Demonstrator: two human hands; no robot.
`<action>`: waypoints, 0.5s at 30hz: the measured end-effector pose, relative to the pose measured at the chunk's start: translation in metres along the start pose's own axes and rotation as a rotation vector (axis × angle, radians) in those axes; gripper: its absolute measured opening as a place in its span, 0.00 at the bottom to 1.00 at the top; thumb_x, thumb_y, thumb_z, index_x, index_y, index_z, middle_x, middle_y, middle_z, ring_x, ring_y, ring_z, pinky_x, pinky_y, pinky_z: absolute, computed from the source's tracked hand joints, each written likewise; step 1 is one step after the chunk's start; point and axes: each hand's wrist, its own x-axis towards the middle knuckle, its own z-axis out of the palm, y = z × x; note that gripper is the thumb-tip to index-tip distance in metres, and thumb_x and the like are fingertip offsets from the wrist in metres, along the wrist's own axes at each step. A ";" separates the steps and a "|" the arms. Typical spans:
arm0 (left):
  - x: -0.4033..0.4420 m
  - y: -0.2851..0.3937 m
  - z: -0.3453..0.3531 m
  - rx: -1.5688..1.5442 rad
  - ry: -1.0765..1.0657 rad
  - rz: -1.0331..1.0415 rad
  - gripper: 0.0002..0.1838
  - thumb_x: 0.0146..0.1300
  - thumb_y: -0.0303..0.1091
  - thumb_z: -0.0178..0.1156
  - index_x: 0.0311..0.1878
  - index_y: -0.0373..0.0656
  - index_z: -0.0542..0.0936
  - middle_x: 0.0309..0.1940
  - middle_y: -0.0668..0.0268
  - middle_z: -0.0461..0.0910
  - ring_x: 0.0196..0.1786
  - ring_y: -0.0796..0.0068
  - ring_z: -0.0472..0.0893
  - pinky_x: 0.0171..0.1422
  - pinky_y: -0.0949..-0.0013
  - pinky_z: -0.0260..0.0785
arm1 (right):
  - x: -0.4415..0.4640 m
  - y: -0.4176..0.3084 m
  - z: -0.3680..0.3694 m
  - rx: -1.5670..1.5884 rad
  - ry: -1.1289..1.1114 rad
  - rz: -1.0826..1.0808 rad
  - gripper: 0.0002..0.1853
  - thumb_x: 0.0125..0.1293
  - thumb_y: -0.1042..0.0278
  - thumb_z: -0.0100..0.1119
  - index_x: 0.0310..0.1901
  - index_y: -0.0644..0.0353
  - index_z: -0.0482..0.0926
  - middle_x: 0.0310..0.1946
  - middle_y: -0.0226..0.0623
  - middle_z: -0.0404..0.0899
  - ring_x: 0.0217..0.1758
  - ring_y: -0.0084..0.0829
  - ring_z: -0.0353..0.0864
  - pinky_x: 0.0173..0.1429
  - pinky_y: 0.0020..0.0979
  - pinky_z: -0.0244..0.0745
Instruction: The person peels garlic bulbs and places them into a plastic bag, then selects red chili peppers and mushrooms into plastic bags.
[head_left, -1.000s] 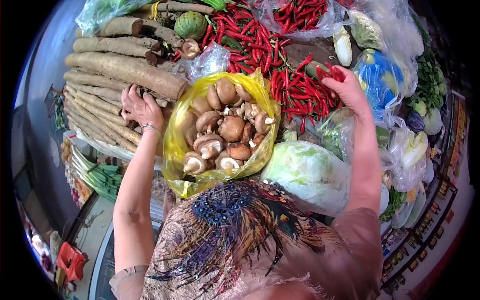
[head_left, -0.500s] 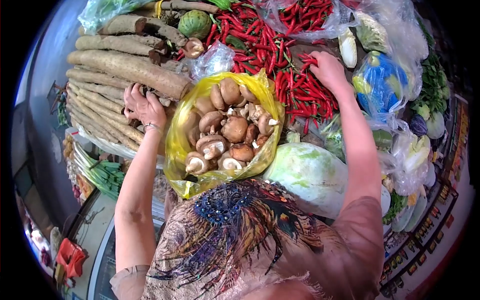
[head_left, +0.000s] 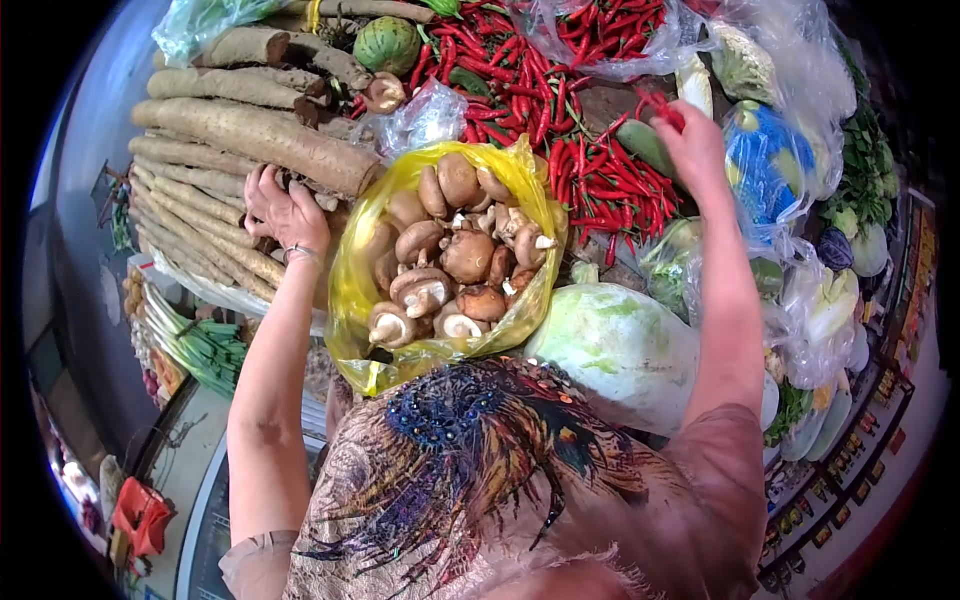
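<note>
My right hand (head_left: 693, 150) is closed on several red chili peppers (head_left: 662, 108), raised at the right edge of the chili pile (head_left: 610, 190). Just under it lies a long green vegetable (head_left: 645, 147), partly covered by the hand and chilies. My left hand (head_left: 287, 212) rests on the long brown roots (head_left: 230, 125), its fingers spread and bent over them, holding nothing I can see. Between both arms stands a yellow plastic bag (head_left: 345, 300), its top open, full of brown mushrooms (head_left: 467, 256).
A large pale green melon (head_left: 620, 345) lies in front of the chilies. Clear plastic bags (head_left: 815, 310) and a blue bundle (head_left: 765, 170) are on the right. A green striped squash (head_left: 387, 46) sits at the back. Green onions (head_left: 205, 345) lie at left.
My right hand has lifted away from the pile, up and to the right, with chilies in it. The green vegetable beneath now shows. My left hand has barely moved.
</note>
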 end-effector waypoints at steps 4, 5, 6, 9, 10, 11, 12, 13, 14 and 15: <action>-0.001 0.000 0.000 0.023 0.008 -0.001 0.22 0.64 0.40 0.49 0.61 0.46 0.69 0.64 0.62 0.66 0.70 0.59 0.60 0.68 0.43 0.40 | -0.025 -0.003 0.028 0.033 -0.331 -0.012 0.16 0.57 0.58 0.67 0.40 0.62 0.80 0.34 0.51 0.81 0.42 0.52 0.80 0.47 0.45 0.73; -0.001 0.001 0.000 0.022 0.007 -0.001 0.22 0.64 0.40 0.49 0.61 0.46 0.69 0.64 0.62 0.66 0.70 0.59 0.60 0.68 0.43 0.40 | -0.028 -0.005 0.032 -0.156 -0.405 -0.037 0.16 0.57 0.58 0.67 0.40 0.62 0.80 0.34 0.53 0.80 0.42 0.52 0.80 0.48 0.45 0.73; -0.002 0.000 0.000 0.028 0.008 -0.001 0.22 0.64 0.41 0.49 0.61 0.46 0.69 0.64 0.62 0.66 0.70 0.59 0.60 0.68 0.43 0.40 | -0.034 -0.004 0.038 -0.135 -0.385 -0.048 0.16 0.56 0.58 0.68 0.39 0.62 0.80 0.34 0.54 0.79 0.44 0.52 0.79 0.48 0.46 0.72; 0.001 -0.005 0.001 0.012 -0.003 0.008 0.22 0.64 0.41 0.49 0.61 0.46 0.69 0.64 0.62 0.66 0.70 0.59 0.60 0.68 0.43 0.40 | -0.032 0.002 0.030 -0.026 -0.316 -0.139 0.17 0.56 0.59 0.67 0.40 0.64 0.80 0.35 0.52 0.79 0.45 0.53 0.78 0.48 0.46 0.71; 0.001 -0.006 0.002 -0.011 -0.020 0.015 0.22 0.64 0.41 0.49 0.61 0.46 0.69 0.64 0.62 0.66 0.70 0.59 0.60 0.68 0.42 0.40 | -0.032 0.003 0.026 0.032 -0.271 -0.173 0.15 0.57 0.62 0.66 0.40 0.66 0.80 0.34 0.47 0.81 0.40 0.45 0.81 0.46 0.41 0.73; 0.000 -0.006 0.003 -0.013 -0.020 0.015 0.22 0.64 0.41 0.49 0.61 0.46 0.69 0.64 0.62 0.66 0.70 0.59 0.60 0.68 0.42 0.40 | -0.031 0.003 0.020 0.031 -0.271 -0.173 0.15 0.57 0.62 0.66 0.40 0.66 0.80 0.34 0.47 0.81 0.40 0.45 0.81 0.46 0.41 0.73; -0.001 -0.001 0.001 0.001 -0.007 0.005 0.22 0.64 0.40 0.49 0.61 0.47 0.68 0.64 0.62 0.66 0.70 0.59 0.60 0.68 0.42 0.39 | -0.028 0.001 0.012 0.226 -0.327 -0.025 0.14 0.57 0.64 0.64 0.41 0.65 0.80 0.33 0.43 0.81 0.38 0.38 0.81 0.45 0.37 0.73; -0.001 0.002 -0.001 0.017 0.008 -0.006 0.22 0.64 0.40 0.49 0.61 0.47 0.68 0.64 0.63 0.66 0.70 0.60 0.60 0.68 0.42 0.39 | -0.026 0.002 0.007 0.422 -0.381 0.122 0.13 0.57 0.66 0.63 0.42 0.65 0.81 0.32 0.39 0.82 0.36 0.32 0.80 0.45 0.33 0.73; -0.001 0.002 -0.001 0.017 0.009 -0.008 0.22 0.64 0.40 0.49 0.61 0.47 0.68 0.64 0.63 0.66 0.70 0.60 0.60 0.68 0.42 0.39 | -0.018 0.014 0.008 0.535 -0.383 0.155 0.14 0.58 0.68 0.61 0.45 0.63 0.81 0.32 0.31 0.82 0.34 0.21 0.77 0.43 0.27 0.72; -0.001 0.002 -0.001 0.019 0.004 -0.008 0.22 0.64 0.40 0.49 0.61 0.47 0.68 0.65 0.63 0.66 0.70 0.60 0.60 0.69 0.41 0.39 | -0.012 0.001 -0.008 0.516 -0.402 0.196 0.14 0.59 0.68 0.62 0.47 0.62 0.81 0.32 0.28 0.82 0.34 0.20 0.76 0.41 0.25 0.72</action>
